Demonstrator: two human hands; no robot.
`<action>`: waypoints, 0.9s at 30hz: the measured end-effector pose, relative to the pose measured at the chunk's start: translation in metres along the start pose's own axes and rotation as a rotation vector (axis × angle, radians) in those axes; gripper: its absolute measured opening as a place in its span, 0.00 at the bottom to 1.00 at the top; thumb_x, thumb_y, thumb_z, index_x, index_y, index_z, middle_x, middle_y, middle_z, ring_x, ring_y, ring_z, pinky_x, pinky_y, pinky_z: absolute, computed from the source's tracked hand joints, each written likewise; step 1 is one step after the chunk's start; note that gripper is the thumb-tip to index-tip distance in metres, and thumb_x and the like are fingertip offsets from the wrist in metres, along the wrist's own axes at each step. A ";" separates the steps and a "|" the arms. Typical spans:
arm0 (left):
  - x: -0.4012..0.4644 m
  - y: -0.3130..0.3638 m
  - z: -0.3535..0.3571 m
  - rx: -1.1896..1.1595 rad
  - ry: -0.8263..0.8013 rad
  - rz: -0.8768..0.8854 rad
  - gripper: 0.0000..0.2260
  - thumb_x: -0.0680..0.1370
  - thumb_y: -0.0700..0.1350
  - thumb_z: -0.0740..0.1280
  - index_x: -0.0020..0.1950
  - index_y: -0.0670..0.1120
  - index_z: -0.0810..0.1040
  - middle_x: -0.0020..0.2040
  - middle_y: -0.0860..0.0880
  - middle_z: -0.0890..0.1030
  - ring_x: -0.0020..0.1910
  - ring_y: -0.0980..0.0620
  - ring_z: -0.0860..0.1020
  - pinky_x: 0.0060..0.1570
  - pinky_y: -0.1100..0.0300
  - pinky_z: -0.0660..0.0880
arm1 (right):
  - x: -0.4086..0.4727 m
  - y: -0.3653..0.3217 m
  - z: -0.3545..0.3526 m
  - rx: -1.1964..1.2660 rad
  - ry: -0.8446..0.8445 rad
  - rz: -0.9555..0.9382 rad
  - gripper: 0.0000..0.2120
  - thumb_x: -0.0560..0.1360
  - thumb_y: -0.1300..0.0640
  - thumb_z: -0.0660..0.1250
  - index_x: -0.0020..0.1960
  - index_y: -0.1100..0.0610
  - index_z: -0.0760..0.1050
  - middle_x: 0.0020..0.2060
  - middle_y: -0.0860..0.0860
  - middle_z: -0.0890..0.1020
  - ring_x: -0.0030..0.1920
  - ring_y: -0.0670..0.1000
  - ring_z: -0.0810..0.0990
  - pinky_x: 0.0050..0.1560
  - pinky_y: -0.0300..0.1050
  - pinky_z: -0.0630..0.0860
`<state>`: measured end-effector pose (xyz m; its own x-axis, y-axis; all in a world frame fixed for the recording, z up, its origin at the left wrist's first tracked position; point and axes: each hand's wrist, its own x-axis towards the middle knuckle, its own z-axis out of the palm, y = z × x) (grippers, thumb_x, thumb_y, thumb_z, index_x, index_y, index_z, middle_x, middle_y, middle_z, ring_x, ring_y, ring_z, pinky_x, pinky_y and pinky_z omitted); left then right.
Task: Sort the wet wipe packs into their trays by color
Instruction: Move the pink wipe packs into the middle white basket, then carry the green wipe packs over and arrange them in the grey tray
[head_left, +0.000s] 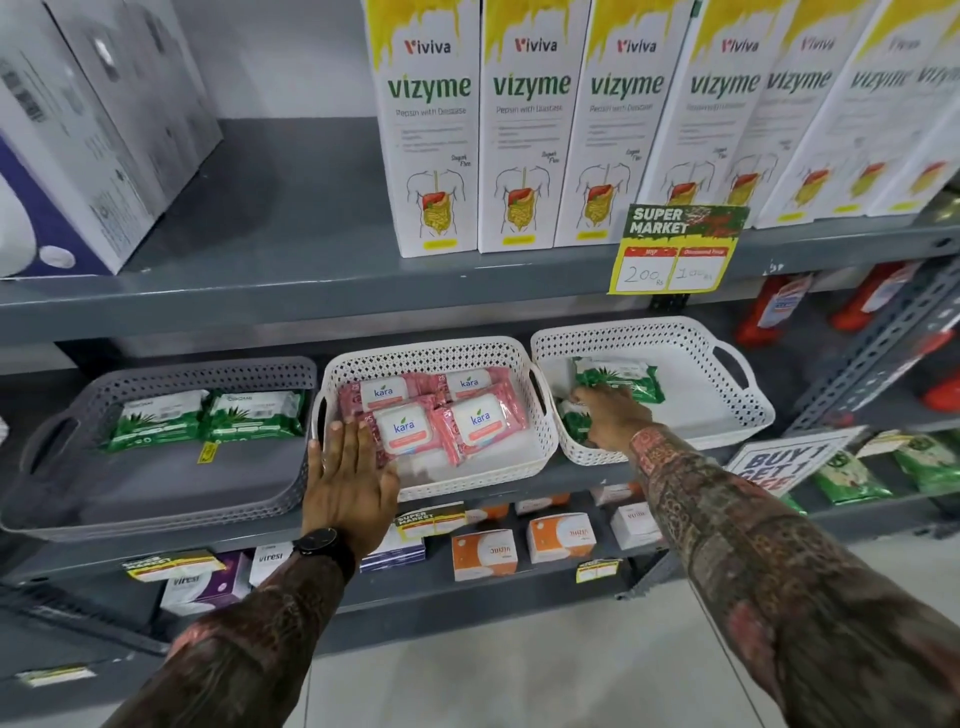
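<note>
Three perforated trays stand side by side on the middle shelf. The grey tray (156, 499) on the left holds two green wipe packs (208, 421). Several pink packs (441, 415) lie in the middle white tray (540, 447). In the right white tray (748, 410) are green packs (618, 382), one at the back and one partly hidden under my right hand (610, 418), which reaches in with fingers bent onto the packs. My left hand (348, 478) lies flat and spread on the middle tray's front left corner, holding nothing.
Tall white Vizyme boxes (436, 130) line the shelf above, with a yellow price tag (675, 249) hanging from its edge. Small boxes (488, 553) fill the shelf below. Red bottles (769, 312) and green packets (847, 478) sit to the right, past a grey upright.
</note>
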<state>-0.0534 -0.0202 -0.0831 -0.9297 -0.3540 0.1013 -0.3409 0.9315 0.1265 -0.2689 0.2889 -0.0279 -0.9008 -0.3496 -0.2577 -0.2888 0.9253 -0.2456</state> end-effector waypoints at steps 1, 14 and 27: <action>0.000 0.000 -0.002 -0.002 -0.007 -0.004 0.36 0.80 0.60 0.39 0.83 0.40 0.44 0.83 0.41 0.45 0.83 0.44 0.42 0.81 0.43 0.38 | -0.003 -0.002 -0.001 -0.005 0.022 0.007 0.39 0.71 0.70 0.69 0.77 0.44 0.67 0.73 0.52 0.73 0.73 0.62 0.67 0.63 0.64 0.77; -0.009 -0.108 -0.055 -0.239 0.174 -0.025 0.35 0.83 0.62 0.46 0.83 0.42 0.47 0.83 0.46 0.45 0.83 0.48 0.43 0.81 0.46 0.41 | -0.029 -0.192 -0.023 0.022 0.514 -0.311 0.34 0.69 0.52 0.80 0.72 0.48 0.73 0.64 0.56 0.79 0.64 0.62 0.73 0.58 0.63 0.77; -0.058 -0.327 -0.054 -0.144 0.124 -0.296 0.41 0.79 0.66 0.41 0.82 0.38 0.48 0.84 0.40 0.48 0.83 0.43 0.42 0.81 0.45 0.41 | -0.037 -0.509 0.117 -0.129 0.236 -0.666 0.39 0.69 0.48 0.80 0.75 0.49 0.67 0.67 0.56 0.74 0.67 0.63 0.73 0.55 0.62 0.81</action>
<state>0.1196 -0.3087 -0.0771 -0.7663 -0.6229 0.1576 -0.5621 0.7687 0.3053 -0.0501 -0.1866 -0.0028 -0.5621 -0.8182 0.1211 -0.8242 0.5418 -0.1646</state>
